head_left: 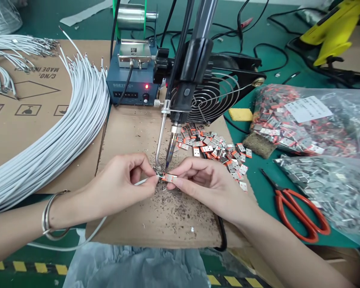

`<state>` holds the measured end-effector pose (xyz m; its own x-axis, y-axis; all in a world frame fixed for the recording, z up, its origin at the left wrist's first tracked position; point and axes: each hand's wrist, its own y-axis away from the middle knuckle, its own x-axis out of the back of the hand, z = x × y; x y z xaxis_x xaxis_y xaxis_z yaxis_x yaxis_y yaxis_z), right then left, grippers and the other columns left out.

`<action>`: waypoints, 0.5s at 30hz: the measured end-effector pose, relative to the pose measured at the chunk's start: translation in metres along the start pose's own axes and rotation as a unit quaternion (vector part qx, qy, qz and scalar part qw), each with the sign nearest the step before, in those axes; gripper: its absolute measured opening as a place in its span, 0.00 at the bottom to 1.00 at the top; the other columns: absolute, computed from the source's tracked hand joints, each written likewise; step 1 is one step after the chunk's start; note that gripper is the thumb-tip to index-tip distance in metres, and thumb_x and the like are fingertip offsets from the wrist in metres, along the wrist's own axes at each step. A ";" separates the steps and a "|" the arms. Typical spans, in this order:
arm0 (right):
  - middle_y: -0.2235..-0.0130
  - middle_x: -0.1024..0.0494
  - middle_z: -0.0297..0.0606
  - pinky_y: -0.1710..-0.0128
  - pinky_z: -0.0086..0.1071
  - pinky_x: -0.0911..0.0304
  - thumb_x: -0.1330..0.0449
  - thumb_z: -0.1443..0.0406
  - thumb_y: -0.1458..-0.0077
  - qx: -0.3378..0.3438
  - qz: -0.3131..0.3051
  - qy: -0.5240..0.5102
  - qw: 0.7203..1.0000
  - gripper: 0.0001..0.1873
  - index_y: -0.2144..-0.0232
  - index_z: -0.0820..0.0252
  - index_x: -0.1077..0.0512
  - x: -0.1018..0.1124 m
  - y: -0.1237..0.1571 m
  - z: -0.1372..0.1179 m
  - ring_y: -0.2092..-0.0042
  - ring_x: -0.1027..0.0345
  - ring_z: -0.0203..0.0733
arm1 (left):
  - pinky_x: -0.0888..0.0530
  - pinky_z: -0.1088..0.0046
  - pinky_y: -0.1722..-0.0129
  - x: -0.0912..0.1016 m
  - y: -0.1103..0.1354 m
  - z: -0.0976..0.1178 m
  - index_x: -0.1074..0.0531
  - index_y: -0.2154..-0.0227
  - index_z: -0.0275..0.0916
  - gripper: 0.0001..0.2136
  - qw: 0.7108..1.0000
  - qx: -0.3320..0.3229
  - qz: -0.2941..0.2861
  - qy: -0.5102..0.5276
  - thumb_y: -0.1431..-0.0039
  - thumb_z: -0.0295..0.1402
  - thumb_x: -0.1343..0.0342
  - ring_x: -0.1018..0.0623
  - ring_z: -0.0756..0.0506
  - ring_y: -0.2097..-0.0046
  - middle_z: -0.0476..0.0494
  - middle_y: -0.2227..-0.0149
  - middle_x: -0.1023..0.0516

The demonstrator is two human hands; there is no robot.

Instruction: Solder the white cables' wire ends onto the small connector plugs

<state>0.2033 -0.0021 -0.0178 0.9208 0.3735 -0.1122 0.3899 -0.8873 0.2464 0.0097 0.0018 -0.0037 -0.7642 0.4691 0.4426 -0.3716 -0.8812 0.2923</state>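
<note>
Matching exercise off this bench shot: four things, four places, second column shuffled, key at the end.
1. Orange-and-silver metal USB connector
2. Curved bundle of white cables
3. Red-handled metal scissors
4. Yellow rectangular sponge

A. Beside the round-grilled black fan
B. Left of the blue box-shaped soldering unit
C. Between the right hand's fingertips
D. Beside the clear plastic bag of silver metal pieces

Pairs: 1-C, 2-B, 3-D, 4-A

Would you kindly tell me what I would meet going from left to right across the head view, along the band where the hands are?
Metal bracelet → left hand → small connector → right hand → red-handled scissors.
</note>
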 end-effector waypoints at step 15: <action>0.75 0.21 0.35 0.74 0.24 0.36 0.37 0.69 0.53 0.003 -0.003 0.034 0.999 0.02 0.74 0.61 0.28 -0.001 0.001 0.000 0.74 0.30 0.32 | 0.45 0.79 0.81 0.002 0.000 0.007 0.31 0.76 0.37 0.06 0.999 0.027 -0.020 0.004 0.48 0.32 0.46 0.44 0.54 0.80 0.59 0.84 0.45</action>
<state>0.2028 -0.0031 -0.0173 0.9169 0.3961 -0.0483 0.3956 -0.8867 0.2392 0.0122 0.0032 0.0027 -0.7535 0.5037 0.4226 -0.3732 -0.8568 0.3559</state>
